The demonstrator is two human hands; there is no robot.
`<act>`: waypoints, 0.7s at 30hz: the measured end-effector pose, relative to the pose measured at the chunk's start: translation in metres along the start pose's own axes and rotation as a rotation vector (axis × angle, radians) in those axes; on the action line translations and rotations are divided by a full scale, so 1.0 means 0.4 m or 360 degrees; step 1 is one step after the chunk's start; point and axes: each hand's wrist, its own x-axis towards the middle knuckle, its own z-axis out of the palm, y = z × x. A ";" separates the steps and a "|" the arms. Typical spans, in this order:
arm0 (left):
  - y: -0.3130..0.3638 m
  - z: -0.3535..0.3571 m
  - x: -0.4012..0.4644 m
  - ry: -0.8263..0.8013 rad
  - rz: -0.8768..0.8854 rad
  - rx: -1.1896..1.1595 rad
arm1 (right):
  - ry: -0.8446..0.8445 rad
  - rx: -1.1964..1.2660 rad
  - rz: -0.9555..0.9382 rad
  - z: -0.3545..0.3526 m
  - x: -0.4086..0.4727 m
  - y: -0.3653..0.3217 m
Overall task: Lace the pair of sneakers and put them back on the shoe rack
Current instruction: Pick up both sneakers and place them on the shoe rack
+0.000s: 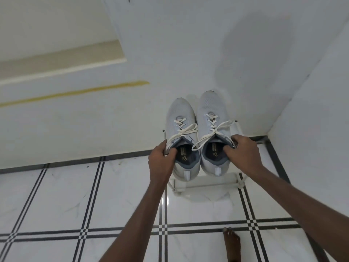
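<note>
Foot: your bare foot (232, 242) stands on the floor at the bottom edge, nearest the camera, right of centre.
Floor: glossy white tile floor (122, 197) crossed by dark striped lines, running up to a dark border at the foot of the wall.
Left hand: your left hand (161, 159) is closed on the collar of the left sneaker (184, 137), thumb inside the opening, fingers wrapped around its outer side.
Right hand: your right hand (243, 152) grips the collar of the right sneaker (214, 127) the same way, thumb tucked in, fingers over the outer edge.
Sneakers: pale grey mesh uppers, darker grey lining, a small white pull tab at each heel, a yellow mark printed on each insole. White laces (186, 129) are threaded through the eyelets in crosses, with loose ends trailing over the collars. You cannot tell whether they are knotted.
Position: the pair sits side by side, sides touching, toes toward the wall, over the top of the white shoe rack (207, 183); whether the soles rest fully on it is not clear.
Rack: thin white tubes, set in the corner.
Wall: plain white wall (188, 44) with a yellow streak to the left.
</note>
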 end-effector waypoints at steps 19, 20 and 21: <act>-0.401 0.517 0.399 -0.0285 -0.0245 0.0320 | -0.0260 -0.0095 0.0379 0.440 0.452 0.409; -0.423 0.531 0.399 -0.0301 -0.0239 0.0343 | -0.0266 -0.0100 0.0385 0.451 0.451 0.425; -0.436 0.539 0.396 -0.0323 -0.0231 0.0369 | -0.0272 -0.0101 0.0377 0.457 0.449 0.435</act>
